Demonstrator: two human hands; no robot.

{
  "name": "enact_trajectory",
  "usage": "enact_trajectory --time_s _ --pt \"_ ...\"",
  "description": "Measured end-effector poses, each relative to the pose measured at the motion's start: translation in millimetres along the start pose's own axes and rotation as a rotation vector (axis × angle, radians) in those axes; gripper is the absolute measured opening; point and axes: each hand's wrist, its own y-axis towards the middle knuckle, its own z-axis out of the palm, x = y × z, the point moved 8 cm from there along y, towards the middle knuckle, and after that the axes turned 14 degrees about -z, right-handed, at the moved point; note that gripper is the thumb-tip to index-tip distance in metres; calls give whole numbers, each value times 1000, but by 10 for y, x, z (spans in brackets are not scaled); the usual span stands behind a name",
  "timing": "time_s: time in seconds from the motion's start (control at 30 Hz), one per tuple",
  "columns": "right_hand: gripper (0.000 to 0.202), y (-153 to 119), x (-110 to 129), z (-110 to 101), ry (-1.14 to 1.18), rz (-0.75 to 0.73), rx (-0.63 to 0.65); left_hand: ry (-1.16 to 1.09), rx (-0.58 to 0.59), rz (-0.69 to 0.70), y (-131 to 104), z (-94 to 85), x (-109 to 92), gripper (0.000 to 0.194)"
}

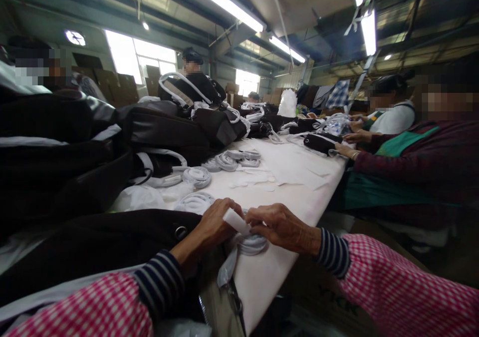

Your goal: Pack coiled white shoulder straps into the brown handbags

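Note:
Near the table's front corner, both my hands work at a white foam strip (238, 222) above a coiled, white-wrapped strap (253, 246). My left hand (217, 222) is closed at the strip's left side, its fingertips partly hidden. My right hand (280, 225) pinches the strip's right end between thumb and fingers. A loose end of clear or white wrapping (227, 269) hangs from the coil over the table edge. Under my left forearm lies a black bag (108, 239) with a metal ring (180, 232). Another coil (194, 202) sits just behind my left hand.
Black bags (164, 127) are piled along the left. Several wrapped coils (226, 161) and flat white foam sheets (254, 178) lie on the white table (295, 202). Co-workers sit at the right, one person's hands (348, 151) on a black bag (322, 143). A carton (337, 297) stands below the table.

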Motion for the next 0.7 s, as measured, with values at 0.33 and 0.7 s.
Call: enact_trajectory --time_s 0.33,0.7 --pt "18 229 61 109 -136 -1 283 -151 131 34 27 -17 -19 31" --pt "17 77 117 120 -272 -37 152 -171 197 -27 -339 -474 -178 52"
